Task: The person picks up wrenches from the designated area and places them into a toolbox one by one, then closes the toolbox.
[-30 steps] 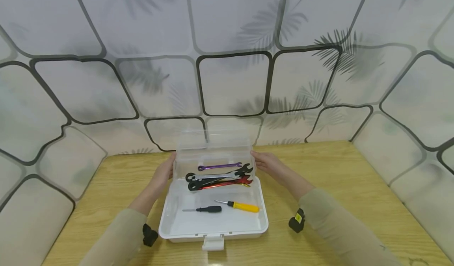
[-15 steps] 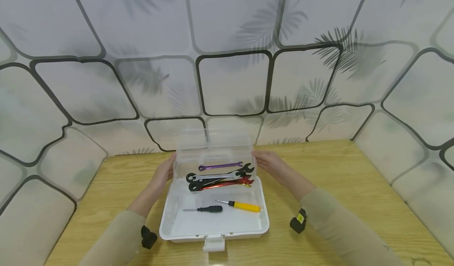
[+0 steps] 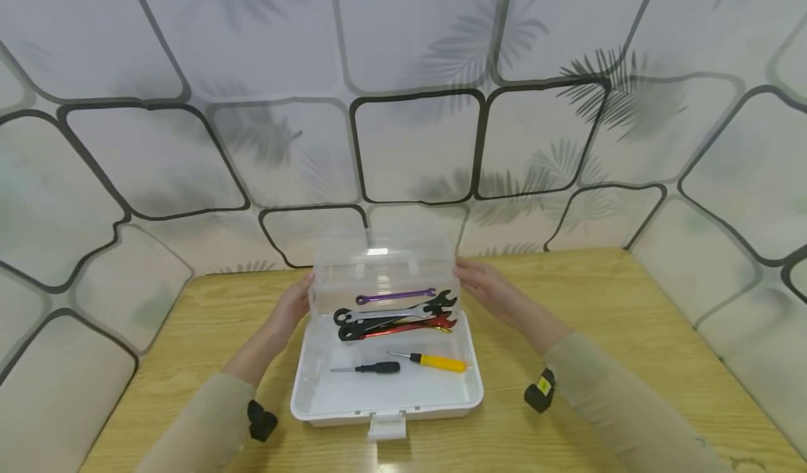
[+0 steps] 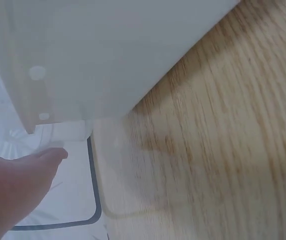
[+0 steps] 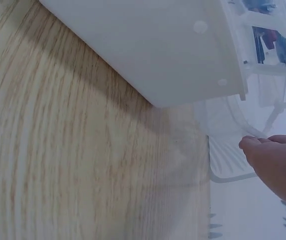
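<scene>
A white plastic toolbox (image 3: pixel 302 389) stands with its clear lid (image 3: pixel 384 256) raised at the back. My left hand (image 3: pixel 291 308) holds the lid's left edge; its fingertips are partly hidden in the head view. On the opposite edge my right hand (image 3: pixel 488 287) grips the lid, and the right wrist view shows its fingers (image 5: pixel 260 145) at the clear rim. Several combination wrenches (image 3: pixel 397 312) lie towards the back of the box, below a purple wrench (image 3: pixel 394 296). In front of them are a black screwdriver (image 3: pixel 378 367) and a yellow screwdriver (image 3: pixel 441 363).
The box sits on a wood-grain table (image 3: pixel 599 305). A patterned wall covering (image 3: pixel 416 151) rises close behind the lid and along both sides. The white latch (image 3: pixel 387 427) hangs down at the box's front. Wrist cameras sit under both sleeves.
The box has shifted slightly right and back in the head view. The right hand has moved a little right with the lid edge, and a bright reflection now shows on the lid.
</scene>
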The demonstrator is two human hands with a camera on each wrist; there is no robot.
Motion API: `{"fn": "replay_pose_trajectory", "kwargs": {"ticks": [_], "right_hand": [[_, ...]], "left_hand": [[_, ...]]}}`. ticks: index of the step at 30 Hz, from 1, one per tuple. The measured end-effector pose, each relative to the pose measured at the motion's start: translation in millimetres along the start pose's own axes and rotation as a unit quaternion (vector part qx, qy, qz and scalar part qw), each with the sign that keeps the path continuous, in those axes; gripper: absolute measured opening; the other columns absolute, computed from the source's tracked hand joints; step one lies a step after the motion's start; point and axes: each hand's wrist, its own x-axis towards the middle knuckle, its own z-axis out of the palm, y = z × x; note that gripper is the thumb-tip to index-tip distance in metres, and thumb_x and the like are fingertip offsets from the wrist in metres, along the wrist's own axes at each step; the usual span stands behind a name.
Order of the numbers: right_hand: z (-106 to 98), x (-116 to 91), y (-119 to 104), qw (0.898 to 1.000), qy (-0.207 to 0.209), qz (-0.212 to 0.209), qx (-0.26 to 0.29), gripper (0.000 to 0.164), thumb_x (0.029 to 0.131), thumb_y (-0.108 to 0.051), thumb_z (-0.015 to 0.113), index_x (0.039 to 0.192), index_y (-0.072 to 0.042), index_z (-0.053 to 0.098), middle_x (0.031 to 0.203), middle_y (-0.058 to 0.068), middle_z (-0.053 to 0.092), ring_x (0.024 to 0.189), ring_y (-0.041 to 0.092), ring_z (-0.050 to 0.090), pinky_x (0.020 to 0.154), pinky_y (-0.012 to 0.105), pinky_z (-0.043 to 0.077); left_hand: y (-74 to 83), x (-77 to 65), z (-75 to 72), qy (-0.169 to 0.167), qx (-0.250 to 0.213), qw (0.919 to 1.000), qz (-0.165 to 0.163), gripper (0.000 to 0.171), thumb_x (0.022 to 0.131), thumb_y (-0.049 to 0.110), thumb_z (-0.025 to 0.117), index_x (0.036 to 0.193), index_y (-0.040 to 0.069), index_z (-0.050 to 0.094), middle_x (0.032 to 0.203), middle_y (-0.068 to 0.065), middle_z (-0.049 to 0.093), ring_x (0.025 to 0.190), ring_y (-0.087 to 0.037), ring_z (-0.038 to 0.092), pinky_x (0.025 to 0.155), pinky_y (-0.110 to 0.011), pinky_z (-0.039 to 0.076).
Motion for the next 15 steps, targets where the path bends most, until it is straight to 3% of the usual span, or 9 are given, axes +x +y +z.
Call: {"fn": "replay_pose_trajectory", "kwargs": {"ticks": [5, 7, 9, 11, 13, 15], "right_hand": [[0.0, -2.9, -4.2, 1.000, -0.004, -0.014, -0.019, 0.080, 0.108, -0.022, 0.045, 0.164, 0.014, 0.001, 0.176, 0.028, -0.004, 0.166, 0.041, -0.001, 0.138, 0.049, 0.004], [0.1, -5.4, -7.9, 1.000, -0.001, -0.019, -0.024, 0.079, 0.108, -0.021, 0.045, 0.164, 0.014, 0.001, 0.176, 0.029, -0.003, 0.166, 0.043, 0.000, 0.138, 0.049, 0.004], [-0.3, -8.1, -11.6, 0.999, 0.003, -0.023, -0.024, 0.078, 0.108, -0.019, 0.046, 0.164, 0.015, 0.002, 0.175, 0.031, -0.001, 0.166, 0.044, 0.002, 0.138, 0.050, 0.005], [-1.0, -10.9, -15.5, 0.999, 0.004, -0.029, -0.024, 0.077, 0.108, -0.017, 0.046, 0.164, 0.015, 0.003, 0.175, 0.032, 0.003, 0.165, 0.045, 0.004, 0.137, 0.050, 0.006], [-1.1, -13.4, -19.2, 0.999, 0.003, -0.034, -0.023, 0.076, 0.108, -0.017, 0.046, 0.164, 0.015, 0.005, 0.175, 0.032, 0.007, 0.165, 0.044, 0.008, 0.138, 0.050, 0.007], [-0.4, -15.9, -22.5, 0.999, 0.003, -0.036, -0.024, 0.075, 0.108, -0.016, 0.046, 0.164, 0.014, 0.007, 0.175, 0.031, 0.009, 0.165, 0.044, 0.010, 0.137, 0.050, 0.009]], "left_hand": [[4.1, -3.9, -0.6, -0.006, -0.005, 1.0000, 0.004, 0.072, 0.111, 0.033, 0.021, 0.163, -0.016, 0.012, 0.170, -0.037, 0.017, 0.163, -0.049, 0.013, 0.137, -0.058, 0.006], [5.6, -5.6, -0.6, -0.004, -0.006, 0.9999, 0.010, 0.072, 0.111, 0.035, 0.023, 0.163, -0.014, 0.016, 0.168, -0.033, 0.024, 0.162, -0.045, 0.020, 0.137, -0.058, 0.007], [7.1, -7.1, -1.6, 0.006, -0.001, 0.9998, 0.021, 0.071, 0.110, 0.038, 0.027, 0.160, -0.013, 0.026, 0.158, -0.021, 0.044, 0.153, -0.033, 0.037, 0.136, -0.058, 0.015], [8.8, -8.8, -3.0, 0.012, 0.007, 0.9993, 0.035, 0.070, 0.110, 0.043, 0.030, 0.155, -0.010, 0.037, 0.140, 0.001, 0.058, 0.138, -0.013, 0.048, 0.132, -0.055, 0.023], [10.9, -10.2, -4.1, 0.019, 0.016, 0.9986, 0.047, 0.068, 0.110, 0.045, 0.033, 0.149, -0.009, 0.043, 0.122, 0.017, 0.061, 0.122, 0.002, 0.053, 0.126, -0.049, 0.029], [13.7, -11.3, -4.9, 0.019, 0.023, 0.9983, 0.050, 0.069, 0.110, 0.046, 0.033, 0.149, -0.010, 0.043, 0.122, 0.017, 0.063, 0.119, 0.005, 0.055, 0.123, -0.046, 0.033]]}}
